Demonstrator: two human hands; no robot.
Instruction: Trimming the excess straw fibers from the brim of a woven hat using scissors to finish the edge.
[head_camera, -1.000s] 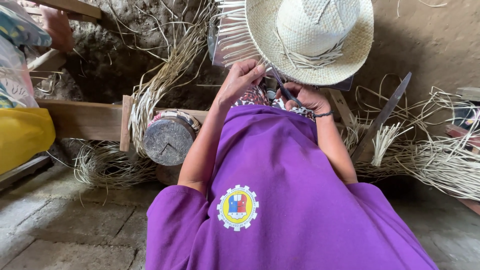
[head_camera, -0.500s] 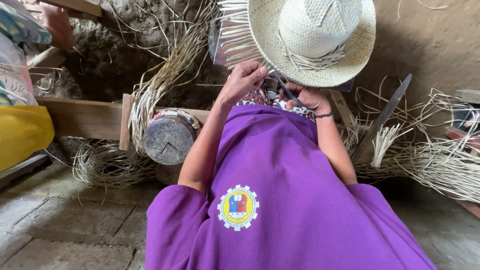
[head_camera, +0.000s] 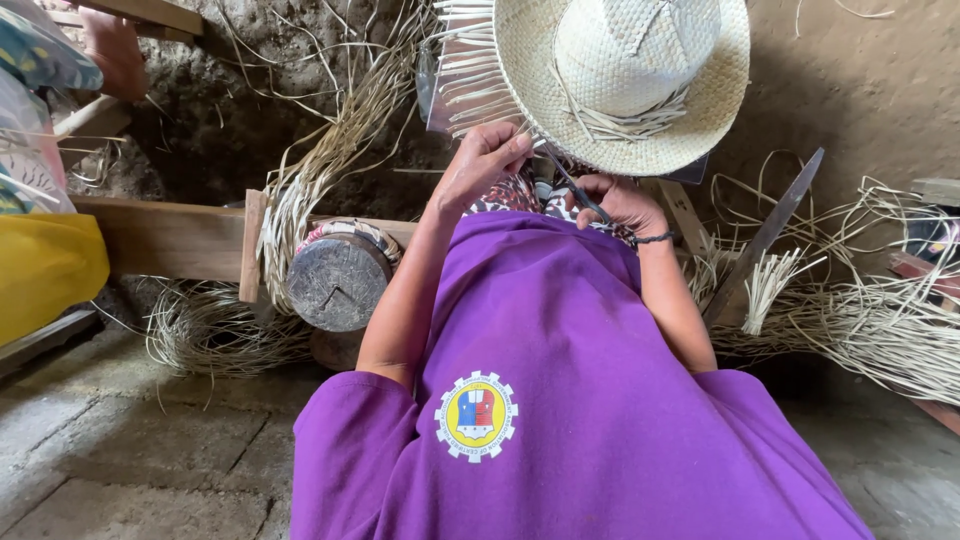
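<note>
Pinching the near brim of a straw hat (head_camera: 625, 80), the left hand (head_camera: 487, 160) has its fingers closed on the woven edge where loose strips stick out in a fringe. The right hand (head_camera: 622, 200) sits just below the brim, curled around dark scissors (head_camera: 575, 190) whose blades point up toward the left hand. The hat rests over the person's knees, crown up, pale cream, tightly plaited, with unwoven ends bristling along its left side. It looks light and springy, stiff enough to keep its shape yet easy to crush or fray, so the finished brim edge seems the safest place to hold it. Round about lie bundles of dried straw (head_camera: 860, 320), a round wooden block (head_camera: 338, 282), a wooden beam (head_camera: 165, 235) and a long dark blade (head_camera: 765, 235) leaning beside the right arm
</note>
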